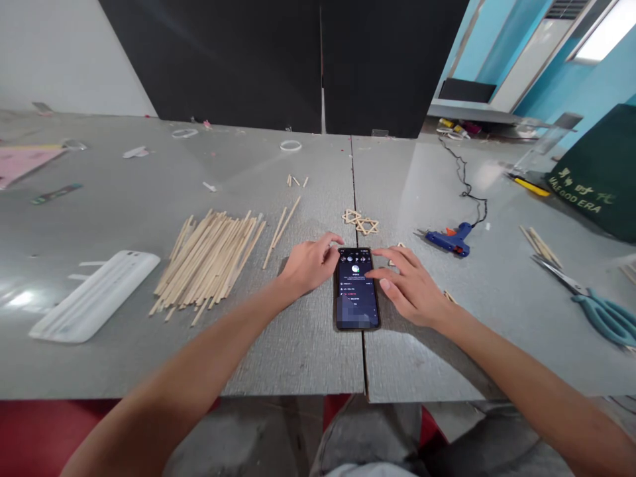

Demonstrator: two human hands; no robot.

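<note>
A black smartphone lies flat on the grey table with its screen lit, right over the seam between two tabletops. My left hand rests on the table against the phone's upper left edge, fingers curled at its corner. My right hand lies on the phone's right side, fingers spread, with fingertips touching the screen. Neither hand grips anything. Two small star shapes made of wooden sticks lie just beyond the phone.
A heap of wooden sticks lies to the left, beside a white plastic tray. A blue glue gun with a black cord sits to the right, then more sticks, teal scissors and a dark green bag.
</note>
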